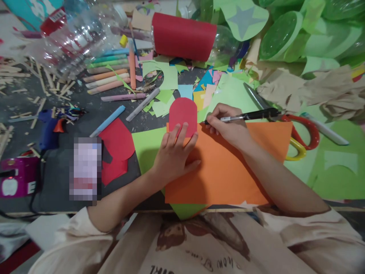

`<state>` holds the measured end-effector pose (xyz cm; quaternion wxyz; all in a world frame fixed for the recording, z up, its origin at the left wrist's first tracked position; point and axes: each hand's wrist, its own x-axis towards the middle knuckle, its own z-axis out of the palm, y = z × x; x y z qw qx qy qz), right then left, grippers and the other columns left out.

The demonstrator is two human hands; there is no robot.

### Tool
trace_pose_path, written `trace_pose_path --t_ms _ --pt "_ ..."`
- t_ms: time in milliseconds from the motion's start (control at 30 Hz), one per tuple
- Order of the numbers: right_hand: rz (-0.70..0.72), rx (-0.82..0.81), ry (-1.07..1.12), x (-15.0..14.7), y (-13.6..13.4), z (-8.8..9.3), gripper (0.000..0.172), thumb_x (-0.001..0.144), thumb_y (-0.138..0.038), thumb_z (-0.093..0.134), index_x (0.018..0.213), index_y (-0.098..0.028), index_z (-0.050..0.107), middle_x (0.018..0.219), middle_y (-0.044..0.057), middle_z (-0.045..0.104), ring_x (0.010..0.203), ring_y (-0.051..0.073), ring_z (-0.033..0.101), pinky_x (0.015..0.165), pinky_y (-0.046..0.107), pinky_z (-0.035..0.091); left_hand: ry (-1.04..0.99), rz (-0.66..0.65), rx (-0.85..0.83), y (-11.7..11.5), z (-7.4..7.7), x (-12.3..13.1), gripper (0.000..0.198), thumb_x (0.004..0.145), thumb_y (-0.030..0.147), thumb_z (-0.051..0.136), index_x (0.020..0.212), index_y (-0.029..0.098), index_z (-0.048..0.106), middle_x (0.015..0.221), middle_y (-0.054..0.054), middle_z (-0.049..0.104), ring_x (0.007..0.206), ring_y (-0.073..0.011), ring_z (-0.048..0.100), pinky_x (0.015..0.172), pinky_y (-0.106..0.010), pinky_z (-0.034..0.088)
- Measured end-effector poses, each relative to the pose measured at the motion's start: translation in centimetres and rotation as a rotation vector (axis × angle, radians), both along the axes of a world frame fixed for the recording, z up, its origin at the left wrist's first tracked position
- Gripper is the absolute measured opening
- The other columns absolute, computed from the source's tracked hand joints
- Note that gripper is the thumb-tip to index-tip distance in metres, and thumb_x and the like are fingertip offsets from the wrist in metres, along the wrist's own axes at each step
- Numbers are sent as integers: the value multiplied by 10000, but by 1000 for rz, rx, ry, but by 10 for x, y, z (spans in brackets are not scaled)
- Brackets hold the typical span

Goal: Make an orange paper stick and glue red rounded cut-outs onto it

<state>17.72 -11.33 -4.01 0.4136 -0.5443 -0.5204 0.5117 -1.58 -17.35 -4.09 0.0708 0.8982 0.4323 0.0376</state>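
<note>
My left hand [175,154] lies with its fingers spread, pressing the lower part of a red paper piece with a rounded top [183,112]. That piece overlaps the upper left corner of an orange sheet [228,167], and its round end sticks out past the sheet's top edge. Between the fingers of my right hand [226,123] is a black pen [251,115], its tip close to the red piece's right edge. Under the orange sheet, a light green sheet [148,148] shows at the left.
Scissors with red and yellow handles [309,133] lie right of the orange sheet. At left are a blue glue gun [48,127], a phone [85,169] and red paper pieces [116,142]. Behind are markers [110,78], paper scraps, plastic bottles and a red-wrapped bottle [184,36].
</note>
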Motion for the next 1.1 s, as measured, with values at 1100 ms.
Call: trace_pose_path --t_ms 1100 --pt "-121 155 -125 3 3 -5 334 764 -376 680 1058 -279 552 877 -1 648 539 103 525 450 253 422 9 5 -71 3 5 2 665 873 487 522 1426 136 407 1512 -266 341 1387 -430 346 1048 -553 325"
